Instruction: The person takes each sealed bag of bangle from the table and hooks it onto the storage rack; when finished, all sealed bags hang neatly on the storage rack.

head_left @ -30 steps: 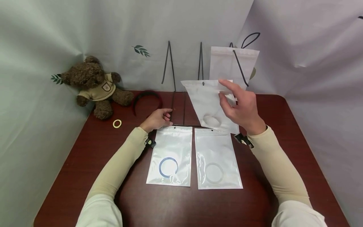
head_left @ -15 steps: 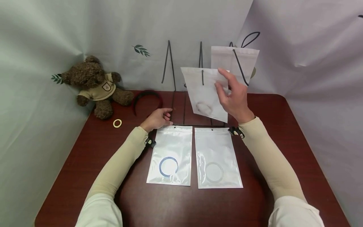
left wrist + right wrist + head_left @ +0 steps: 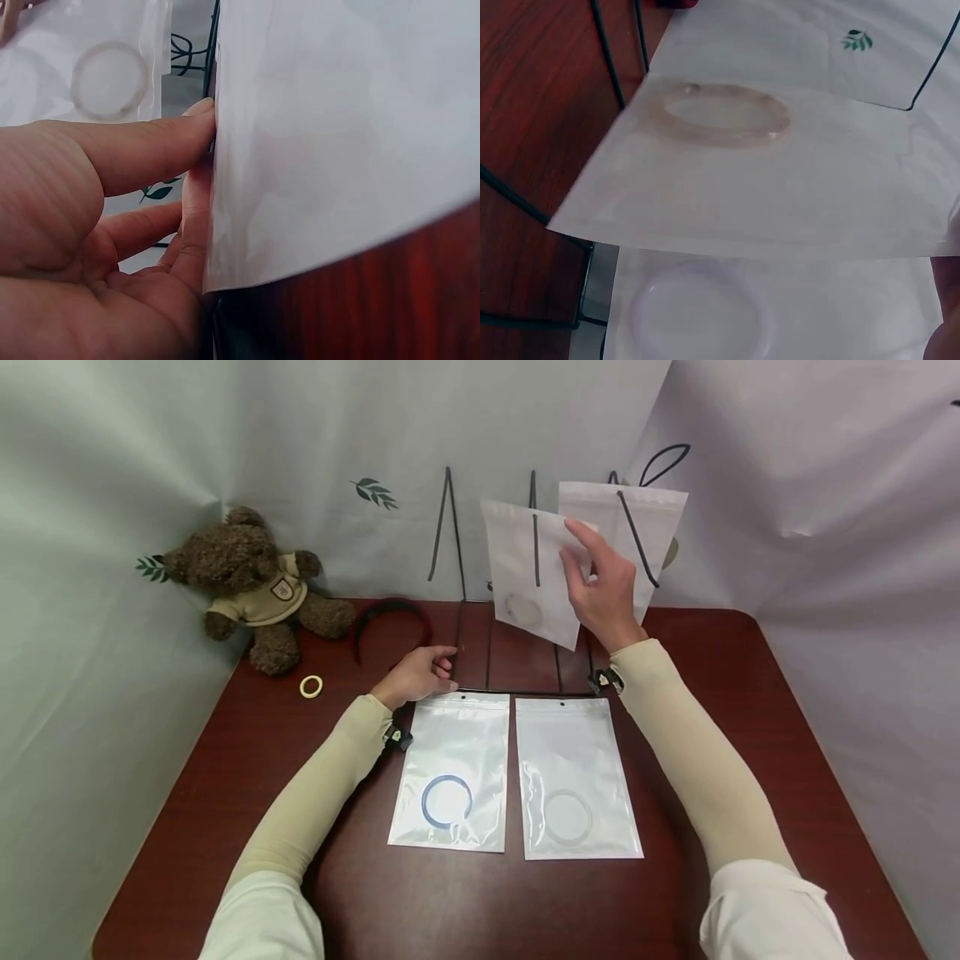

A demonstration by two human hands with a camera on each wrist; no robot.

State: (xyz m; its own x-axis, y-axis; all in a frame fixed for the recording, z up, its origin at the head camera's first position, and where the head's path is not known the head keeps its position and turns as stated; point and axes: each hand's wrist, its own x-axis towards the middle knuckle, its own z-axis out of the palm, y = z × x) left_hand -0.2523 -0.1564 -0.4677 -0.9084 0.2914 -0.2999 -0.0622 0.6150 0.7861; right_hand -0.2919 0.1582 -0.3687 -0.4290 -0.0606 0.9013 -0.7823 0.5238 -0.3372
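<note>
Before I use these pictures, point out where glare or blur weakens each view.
Head view: glare whitens the flat bag around the blue ring, and a soft sheen shows on the table; left wrist view: the near bag looks soft and washed out, though creases show on the left hand; right wrist view: the upper ring is hazy, the lower ring paler.

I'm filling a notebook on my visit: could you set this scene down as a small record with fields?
Right hand: holds the upper corner of a white bag threaded on the middle hook
Left hand: grips the base of the wire rack
Right hook: second bag
Table: left flat bag, blue ring; right flat bag, pale ring
Far left: teddy bear, headband, yellow ring
</note>
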